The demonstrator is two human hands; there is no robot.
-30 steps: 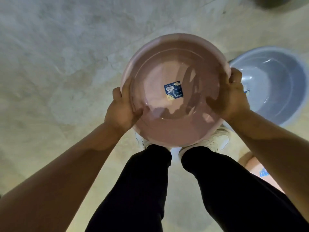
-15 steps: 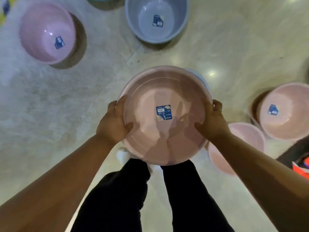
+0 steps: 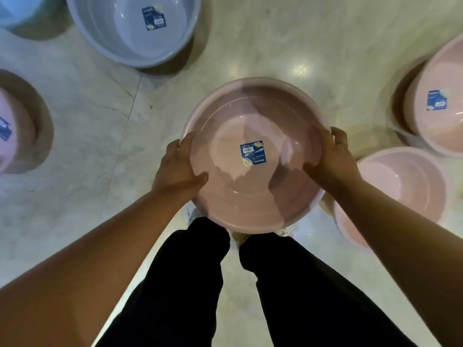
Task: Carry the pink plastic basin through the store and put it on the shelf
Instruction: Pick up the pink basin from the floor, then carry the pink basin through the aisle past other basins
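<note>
Basin [image 3: 253,186] held level above floor [image 3: 250,46], over feet. L hand [image 3: 179,169] & R hand [image 3: 333,159] clamp opp. rims, thumbs inside. Risk: other basins near feet, e.g. pink one [image 3: 400,191] at right → trip, drop. Shelf not in view.

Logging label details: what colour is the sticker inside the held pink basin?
Mostly dark blue with a pale yellowish corner, on the sticker in the pink basin; head view.

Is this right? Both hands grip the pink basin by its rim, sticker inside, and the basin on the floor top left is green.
Not quite. The head view shows the floor basin top left is grey, not green. Left hand and right hand do grip the pink basin by its rim, sticker inside.
</note>
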